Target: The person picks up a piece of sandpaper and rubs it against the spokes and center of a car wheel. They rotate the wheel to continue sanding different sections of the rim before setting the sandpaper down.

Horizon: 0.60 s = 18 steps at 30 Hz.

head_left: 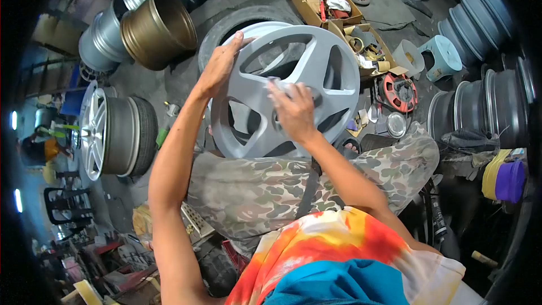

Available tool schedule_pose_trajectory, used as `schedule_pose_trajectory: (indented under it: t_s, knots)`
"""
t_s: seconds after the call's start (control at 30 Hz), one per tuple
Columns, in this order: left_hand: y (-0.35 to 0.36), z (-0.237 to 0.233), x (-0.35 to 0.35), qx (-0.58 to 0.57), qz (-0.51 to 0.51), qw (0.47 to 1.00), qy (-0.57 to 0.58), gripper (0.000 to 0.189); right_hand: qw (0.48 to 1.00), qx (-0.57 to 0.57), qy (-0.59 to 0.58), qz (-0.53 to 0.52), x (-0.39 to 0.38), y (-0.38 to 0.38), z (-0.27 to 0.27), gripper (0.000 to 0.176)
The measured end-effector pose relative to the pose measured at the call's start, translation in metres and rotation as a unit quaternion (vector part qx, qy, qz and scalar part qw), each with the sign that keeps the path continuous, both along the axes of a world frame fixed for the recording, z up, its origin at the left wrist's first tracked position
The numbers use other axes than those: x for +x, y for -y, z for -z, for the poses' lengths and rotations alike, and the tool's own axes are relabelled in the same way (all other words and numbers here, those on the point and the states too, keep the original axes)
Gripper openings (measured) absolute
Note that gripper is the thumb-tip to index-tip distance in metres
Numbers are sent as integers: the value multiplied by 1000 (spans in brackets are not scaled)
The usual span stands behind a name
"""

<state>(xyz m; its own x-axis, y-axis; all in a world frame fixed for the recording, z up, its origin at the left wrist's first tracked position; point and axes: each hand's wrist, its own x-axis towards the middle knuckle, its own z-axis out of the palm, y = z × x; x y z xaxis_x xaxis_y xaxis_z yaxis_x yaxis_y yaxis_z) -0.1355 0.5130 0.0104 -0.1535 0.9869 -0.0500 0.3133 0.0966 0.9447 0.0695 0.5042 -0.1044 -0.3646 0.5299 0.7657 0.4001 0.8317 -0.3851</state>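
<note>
Head view, looking down at a seated person in camouflage trousers point(265, 186) and a tie-dye shirt point(339, 248). Grey alloy wheel point(333, 68), 5 spokes, matt finish, stands tilted on edge against the knees with its face turned to the camera. Left hand point(220, 65) is at the upper left of the rim, fingers laid over the edge, grip closed on the wheel and steadying it. Right hand point(293, 110) sits on the wheel's face near the hub, fingers bent and pressing a small pale pad point(279, 86) against a spoke; grip clenched on that pad, though what the pad is made of cannot be told. Behind the wheel a bare tyre point(226, 28) lies flat on the concrete floor. Further left a gold rim point(158, 28) lies on its side, and a silver wheel with tyre point(113, 135) stands upright. Beyond the wheel, an open cardboard box point(299, 0) of odds and ends. To the right, a red cable reel point(398, 91), a teal plastic stool point(443, 56) and a row of bare rims point(491, 107) on edge.
</note>
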Motion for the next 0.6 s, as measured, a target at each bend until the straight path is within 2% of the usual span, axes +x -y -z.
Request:
schedule_pose_trajectory:
  t_s: [0.1, 0.23, 0.3, 0.37, 0.4, 0.5, 0.57, 0.6]
  knots:
    - [6, -1, 7, -34, -3, 999, 5, 78, 998, -50, -48, 7, -6, 0, 12, 34]
    - [5, 6, 6, -24, 10, 999, 28, 72, 992, -63, -106, -41, -46, 9, -36, 26]
    - [7, 8, 6, -10, 14, 1000, 7, 68, 997, -47, -39, -50, -21, 4, -18, 30]
    - [13, 1, 12, 27, -8, 1000, -13, 63, 998, -34, -22, -38, 3, -5, 4, 30]
    - [13, 4, 11, 25, -3, 1000, -13, 62, 997, -69, -7, -12, 11, -4, 4, 30]
    - [10, 5, 20, 37, 28, 999, -20, 60, 993, -117, -4, 31, -7, 7, -10, 28]
    - [8, 10, 19, 17, 51, 999, 4, 57, 990, -100, -85, -44, -34, 9, -34, 27]
    - [6, 15, 16, 9, 46, 999, -15, 52, 990, -123, -55, -32, -34, 9, -38, 26]
